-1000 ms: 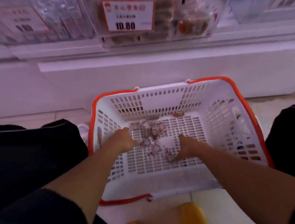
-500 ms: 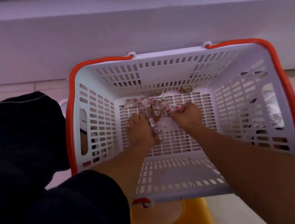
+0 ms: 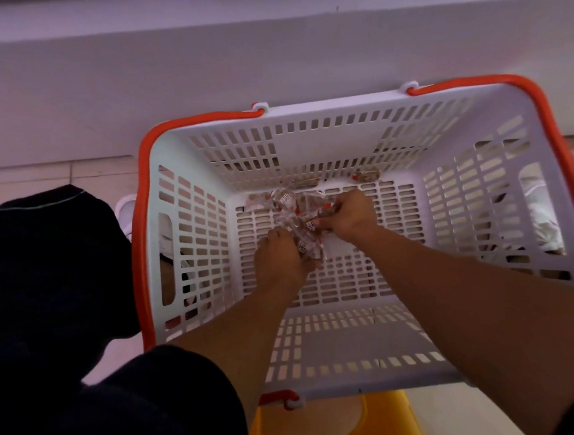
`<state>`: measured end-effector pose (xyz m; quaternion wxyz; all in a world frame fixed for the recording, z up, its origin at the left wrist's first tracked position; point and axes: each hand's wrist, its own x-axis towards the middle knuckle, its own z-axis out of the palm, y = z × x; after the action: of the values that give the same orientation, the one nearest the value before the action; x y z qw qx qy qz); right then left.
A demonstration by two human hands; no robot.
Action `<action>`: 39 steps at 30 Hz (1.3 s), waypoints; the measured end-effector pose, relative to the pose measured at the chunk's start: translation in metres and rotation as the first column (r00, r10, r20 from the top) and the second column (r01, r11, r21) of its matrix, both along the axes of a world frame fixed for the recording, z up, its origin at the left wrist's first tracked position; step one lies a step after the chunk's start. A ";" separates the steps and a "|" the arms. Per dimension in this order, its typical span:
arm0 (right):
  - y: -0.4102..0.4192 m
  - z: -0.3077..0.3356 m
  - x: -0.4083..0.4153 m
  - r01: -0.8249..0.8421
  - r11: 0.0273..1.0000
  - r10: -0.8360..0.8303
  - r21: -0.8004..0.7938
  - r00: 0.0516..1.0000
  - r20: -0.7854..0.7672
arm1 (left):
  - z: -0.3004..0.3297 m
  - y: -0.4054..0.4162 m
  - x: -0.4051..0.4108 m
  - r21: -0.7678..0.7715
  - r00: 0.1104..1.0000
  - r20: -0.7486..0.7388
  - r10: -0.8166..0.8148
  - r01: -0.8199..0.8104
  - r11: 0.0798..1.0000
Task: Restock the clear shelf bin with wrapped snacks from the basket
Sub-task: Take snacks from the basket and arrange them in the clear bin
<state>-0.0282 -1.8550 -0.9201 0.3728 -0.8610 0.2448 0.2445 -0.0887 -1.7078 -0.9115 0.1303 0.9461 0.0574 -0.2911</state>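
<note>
A white slotted basket (image 3: 310, 140) with an orange rim stands on the floor against the shelf base. Several clear-wrapped snacks (image 3: 286, 202) with red print lie bunched on its floor near the far wall. Two more snacks (image 3: 364, 176) lie apart at the foot of the far wall. My left hand (image 3: 283, 255) curls round wrappers at the near side of the bunch. My right hand (image 3: 345, 214) grips wrappers on its right side. The two hands almost meet over the pile. The clear shelf bin is out of view.
The white shelf base (image 3: 266, 64) runs across the top. A yellow stool (image 3: 329, 426) sits under the basket's near edge. My dark-trousered knee (image 3: 42, 271) is left of the basket. White items (image 3: 544, 228) show through the basket's right wall.
My head has tilted down, so the shelf bins left the view. Both hands swept inward from the sides and gathered the scattered snacks into one bunch between them.
</note>
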 end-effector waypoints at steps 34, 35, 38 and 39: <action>-0.065 0.418 0.019 -0.561 0.737 0.434 0.378 0.821 0.371 | 0.387 0.023 0.096 -0.834 0.904 -0.293 -0.312 -0.082 0.545; -0.064 0.431 0.015 -0.567 0.741 0.398 0.359 0.802 0.446 | 0.401 0.025 0.095 -0.857 0.914 -0.281 -0.292 -0.103 0.504; -0.064 0.453 0.008 -0.586 0.748 0.313 0.311 0.725 0.614 | 0.425 0.023 0.094 -0.906 0.909 -0.290 -0.299 -0.161 0.390; -0.064 0.457 0.008 -0.590 0.749 0.296 0.302 0.706 0.643 | 0.431 0.019 0.094 -0.914 0.914 -0.278 -0.296 -0.157 0.374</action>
<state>-0.0207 -1.9195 -0.4630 0.5584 -0.8035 -0.1671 0.1211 0.0056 -1.6887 -0.4809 0.6083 0.6309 -0.1307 -0.4634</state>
